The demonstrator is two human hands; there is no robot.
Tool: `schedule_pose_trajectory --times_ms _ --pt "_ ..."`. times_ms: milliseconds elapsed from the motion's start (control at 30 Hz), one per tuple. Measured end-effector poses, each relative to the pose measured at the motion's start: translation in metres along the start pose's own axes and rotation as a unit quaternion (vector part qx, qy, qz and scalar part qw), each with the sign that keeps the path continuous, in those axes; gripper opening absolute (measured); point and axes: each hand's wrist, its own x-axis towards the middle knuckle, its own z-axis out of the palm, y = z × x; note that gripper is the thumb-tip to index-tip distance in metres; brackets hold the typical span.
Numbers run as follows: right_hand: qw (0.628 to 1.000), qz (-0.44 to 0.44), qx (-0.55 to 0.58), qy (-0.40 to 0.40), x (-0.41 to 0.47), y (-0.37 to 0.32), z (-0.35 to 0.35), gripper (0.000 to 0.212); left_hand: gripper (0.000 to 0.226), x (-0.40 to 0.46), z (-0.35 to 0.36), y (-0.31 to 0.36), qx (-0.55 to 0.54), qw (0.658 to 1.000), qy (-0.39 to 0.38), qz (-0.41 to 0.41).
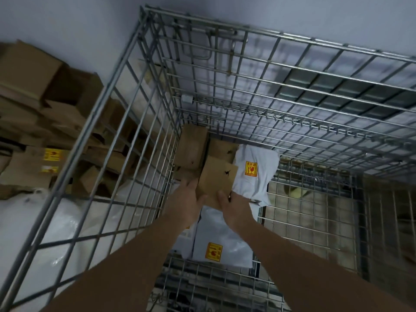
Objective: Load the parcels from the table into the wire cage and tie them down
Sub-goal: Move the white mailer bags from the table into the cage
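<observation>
Parcel (217,177), a cardboard box at frame centre inside the wire cage (292,91), sits just beyond both hands, left hand (188,200) and right hand (234,207) gripping its near end, long axis pointing away.

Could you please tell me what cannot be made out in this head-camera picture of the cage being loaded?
- Print on the yellow label of the white bag: too small and blurred.
- Underside of the cardboard box in the wire cage: hidden by the box itself.
- Fingers of the left hand and right hand: partly hidden behind the box.
- Table and tie-down: out of frame.
</observation>
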Motion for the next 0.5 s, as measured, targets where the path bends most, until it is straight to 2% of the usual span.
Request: schedule_pose_trajectory --times_ms 100,200,300,400,500 --pt "1.000 -0.004 0.003 -0.023 -0.029 0.010 0.015 0.046 0.055 -0.028 0.007 -0.015 -0.002 1.000 -0.031 -0.006" --pt "0.998 -0.010 -0.018 -0.056 -0.054 0.024 0.032 0.045 0.046 -0.054 0.015 -0.029 0.015 0.997 -0.061 -0.041" --pt "0.991 -0.004 -0.052 -0.122 -0.073 0.043 0.051 0.045 0.042 -0.076 0.021 -0.043 0.030 0.989 -0.117 -0.090" --pt "0.980 -0.004 -0.081 -0.181 -0.086 0.058 0.070 0.045 0.023 -0.093 0.029 -0.057 0.054 0.972 -0.183 -0.135" --pt "0.968 0.010 -0.125 -0.217 -0.089 0.070 0.084 0.039 0.041 -0.108 0.040 -0.066 0.069 0.958 -0.224 -0.164"
